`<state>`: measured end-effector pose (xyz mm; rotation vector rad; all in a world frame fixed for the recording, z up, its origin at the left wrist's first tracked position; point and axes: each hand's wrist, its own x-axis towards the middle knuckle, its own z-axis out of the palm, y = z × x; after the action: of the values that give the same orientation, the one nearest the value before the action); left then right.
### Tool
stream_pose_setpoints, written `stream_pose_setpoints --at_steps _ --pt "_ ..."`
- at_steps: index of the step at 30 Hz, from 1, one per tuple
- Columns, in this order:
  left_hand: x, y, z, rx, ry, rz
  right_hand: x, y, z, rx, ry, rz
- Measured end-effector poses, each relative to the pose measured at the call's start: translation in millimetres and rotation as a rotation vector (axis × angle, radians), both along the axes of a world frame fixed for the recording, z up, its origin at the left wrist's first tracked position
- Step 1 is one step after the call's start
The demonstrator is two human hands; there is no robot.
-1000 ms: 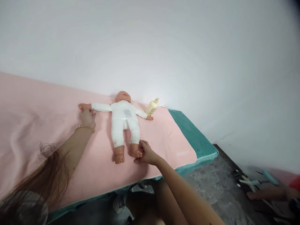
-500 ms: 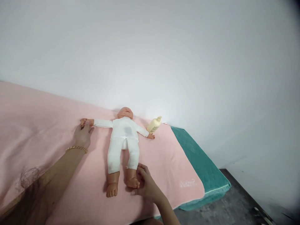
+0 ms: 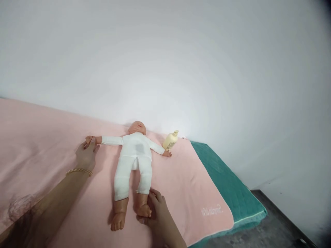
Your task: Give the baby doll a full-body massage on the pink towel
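A baby doll (image 3: 137,148) in a white top and white trousers lies on its back, arms spread, on a pink blanket (image 3: 186,193). At the left, my left hand (image 3: 86,155), with a gold bracelet at the wrist, pinches the doll's hand (image 3: 90,138). My right hand (image 3: 160,213) curves round the doll's foot (image 3: 143,209) on the right: fingers at the ankle, thumb by the sole. The grip looks loose, and the fingertips are partly hidden. The doll's other foot (image 3: 119,220) lies free.
A pale yellow pump bottle (image 3: 170,140) stands tilted beside the doll's other hand, near the white wall (image 3: 165,69). Beneath the blanket, a green padded mat (image 3: 227,179) shows at the right. Grey floor (image 3: 248,237) lies past its edge.
The view has shifted slightly, so the doll and both hands appear a little lower and further left. Both hands keep their places at the doll's hand and foot.
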<state>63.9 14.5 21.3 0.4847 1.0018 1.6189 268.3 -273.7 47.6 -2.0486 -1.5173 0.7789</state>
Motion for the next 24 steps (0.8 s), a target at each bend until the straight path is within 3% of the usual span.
stream_pose_setpoints --at_steps 4,7,13,18,24 --pt "2 0 -0.5 0.025 0.037 0.018 5 -7 -4.3 -0.035 0.024 0.002" --pt "2 2 -3.1 0.031 0.092 0.038 12 -13 -17.6 0.007 0.032 0.003" --pt "2 6 3.0 0.032 0.330 0.053 18 -24 -47.7 0.354 0.233 -0.062" --pt "19 10 28.2 0.100 0.532 0.052 16 -26 -35.9 0.488 0.285 -0.021" --pt "40 3 50.5 0.276 0.672 -0.116 19 -13 -8.0 0.551 0.394 0.089"
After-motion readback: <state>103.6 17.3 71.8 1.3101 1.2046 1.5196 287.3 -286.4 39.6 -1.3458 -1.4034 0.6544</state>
